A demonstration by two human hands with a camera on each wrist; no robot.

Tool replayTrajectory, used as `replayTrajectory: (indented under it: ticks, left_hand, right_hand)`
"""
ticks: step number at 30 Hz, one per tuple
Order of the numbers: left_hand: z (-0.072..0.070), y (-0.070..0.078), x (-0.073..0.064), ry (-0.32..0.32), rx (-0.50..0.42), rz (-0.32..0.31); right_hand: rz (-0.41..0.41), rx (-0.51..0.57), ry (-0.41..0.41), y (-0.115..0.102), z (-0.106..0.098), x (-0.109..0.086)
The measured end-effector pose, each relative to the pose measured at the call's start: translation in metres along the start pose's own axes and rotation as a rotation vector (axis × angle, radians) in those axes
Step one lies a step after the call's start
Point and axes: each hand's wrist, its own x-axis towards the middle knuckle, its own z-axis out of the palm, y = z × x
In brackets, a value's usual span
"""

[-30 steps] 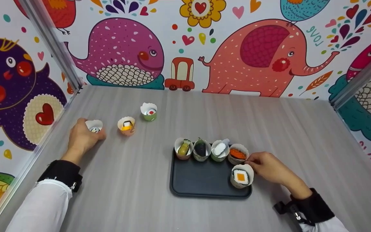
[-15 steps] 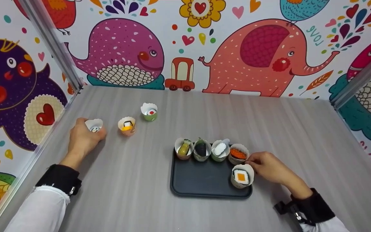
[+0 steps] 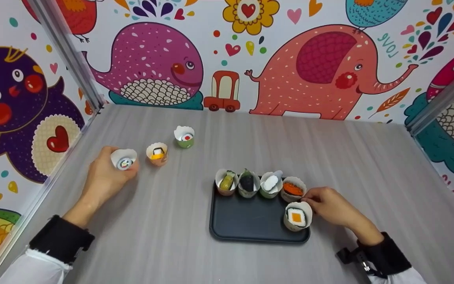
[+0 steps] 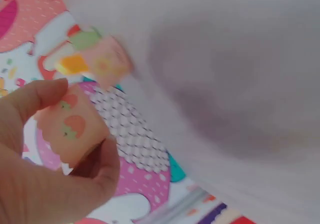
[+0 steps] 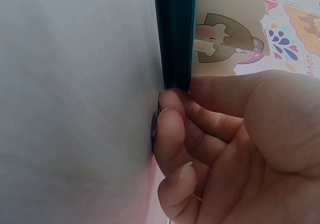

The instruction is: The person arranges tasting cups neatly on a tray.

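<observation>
In the head view my left hand (image 3: 106, 175) grips a paper baking cup (image 3: 124, 153) with a small sushi roll (image 3: 124, 163) inside. The left wrist view shows strawberries printed on this cup (image 4: 75, 126), with thumb and fingers on opposite sides. My right hand (image 3: 331, 207) pinches the right edge of a dark tray (image 3: 246, 219); in the right wrist view its thumb is at the tray's rim (image 5: 176, 39), with fingertips beneath. A cup holding an orange-centred square sushi (image 3: 296, 217) stands in the tray's near right corner, beside that hand.
Along the tray's far edge stand several cups, holding a yellow-green piece (image 3: 226, 182), a dark eggplant-like piece (image 3: 246, 183), a white piece (image 3: 270, 183) and orange roe-like sushi (image 3: 292, 189). Two more filled cups, one orange (image 3: 157, 159) and one green (image 3: 185, 143), stand at back left. Patterned walls surround the table.
My left hand has moved right and a little toward me with its cup, whose inside shows more now. The right hand stays at the tray, and the other cups keep their places.
</observation>
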Motion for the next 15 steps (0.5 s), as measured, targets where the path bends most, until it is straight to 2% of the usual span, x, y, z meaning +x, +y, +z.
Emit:
replayTrajectory:
  ticks: [4,8,15]
  left_hand:
    - [0.004,0.015,-0.011,-0.056,-0.069,0.011]
    - [0.009,0.029,-0.02,-0.091,-0.1,0.034]
    - [0.022,0.046,-0.035,-0.095,-0.115,0.108]
  right_hand:
    - [-0.003,-0.001,0.008,0.001,0.0,0.0]
    - [0.0,-0.007,0.011,0.001,0.0,0.0]
    - [-0.006,-0.025,0.013,-0.001,0.002,0.0]
